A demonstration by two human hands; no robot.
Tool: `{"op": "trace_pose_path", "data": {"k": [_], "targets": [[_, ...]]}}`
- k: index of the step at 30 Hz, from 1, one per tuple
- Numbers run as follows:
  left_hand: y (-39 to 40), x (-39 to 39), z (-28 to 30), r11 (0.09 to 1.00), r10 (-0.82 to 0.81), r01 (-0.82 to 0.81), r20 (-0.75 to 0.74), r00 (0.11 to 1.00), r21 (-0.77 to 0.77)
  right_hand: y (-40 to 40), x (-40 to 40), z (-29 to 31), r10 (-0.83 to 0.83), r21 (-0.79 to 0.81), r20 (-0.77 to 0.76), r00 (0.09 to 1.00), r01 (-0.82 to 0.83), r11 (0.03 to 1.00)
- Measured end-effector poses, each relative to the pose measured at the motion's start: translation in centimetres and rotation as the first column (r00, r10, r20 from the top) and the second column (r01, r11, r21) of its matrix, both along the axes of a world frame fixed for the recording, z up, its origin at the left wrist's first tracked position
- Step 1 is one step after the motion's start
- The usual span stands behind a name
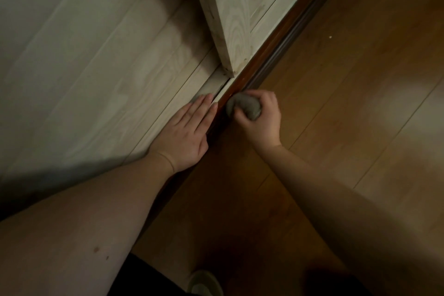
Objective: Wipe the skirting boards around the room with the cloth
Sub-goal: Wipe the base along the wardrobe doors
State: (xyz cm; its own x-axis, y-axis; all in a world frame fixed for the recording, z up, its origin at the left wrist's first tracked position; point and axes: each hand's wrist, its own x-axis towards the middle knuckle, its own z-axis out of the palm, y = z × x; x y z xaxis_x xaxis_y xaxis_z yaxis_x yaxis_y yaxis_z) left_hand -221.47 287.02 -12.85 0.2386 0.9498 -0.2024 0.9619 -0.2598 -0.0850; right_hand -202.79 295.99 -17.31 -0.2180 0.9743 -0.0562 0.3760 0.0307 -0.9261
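Head view: the right hand (260,118) gripped the balled grey cloth (243,106), pressed against the dark skirting board (242,80) just below the door (230,19) corner. The left hand (186,132) lay flat, fingers straight, beside the cloth. Wiping was judged under way; the next move calls for sliding along the board.

A grey cloth (243,105), bunched into a ball, presses against the dark reddish-brown skirting board (265,49) running diagonally along the pale wall's foot.
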Motion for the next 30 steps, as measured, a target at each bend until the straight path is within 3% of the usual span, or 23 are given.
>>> {"op": "trace_pose_path", "data": {"k": [4,9,12,18,23,30], "targets": [[0.0,-0.1,0.0,1.0,-0.001,0.001,-0.016,1.0,-0.002,8.0,1.4,0.8,-0.311,-0.083,-0.034,0.95,0.308,0.948],[0.0,0.0,-0.1,1.0,-0.006,0.006,0.011,1.0,0.012,13.9,3.8,0.8,-0.131,0.048,0.099,0.986,0.127,0.991],[-0.1,-0.1,-0.2,1.0,-0.008,0.008,0.009,1.0,0.028,15.3,4.5,0.2,-0.102,0.082,0.109,0.989,0.093,0.992],[-0.2,-0.1,-0.4,1.0,0.004,-0.004,0.013,1.0,0.017,19.7,4.5,0.2,-0.374,0.03,-0.008,0.927,0.374,0.927],[-0.1,-0.1,-0.3,0.999,-0.002,0.001,0.028,1.0,0.033,23.5,6.0,0.3,-0.288,0.058,0.066,0.955,0.285,0.957],[0.1,0.0,-0.1,1.0,0.003,-0.004,0.019,1.0,0.03,30.2,7.6,1.4,-0.338,-0.004,0.14,0.931,0.342,0.94]]}}
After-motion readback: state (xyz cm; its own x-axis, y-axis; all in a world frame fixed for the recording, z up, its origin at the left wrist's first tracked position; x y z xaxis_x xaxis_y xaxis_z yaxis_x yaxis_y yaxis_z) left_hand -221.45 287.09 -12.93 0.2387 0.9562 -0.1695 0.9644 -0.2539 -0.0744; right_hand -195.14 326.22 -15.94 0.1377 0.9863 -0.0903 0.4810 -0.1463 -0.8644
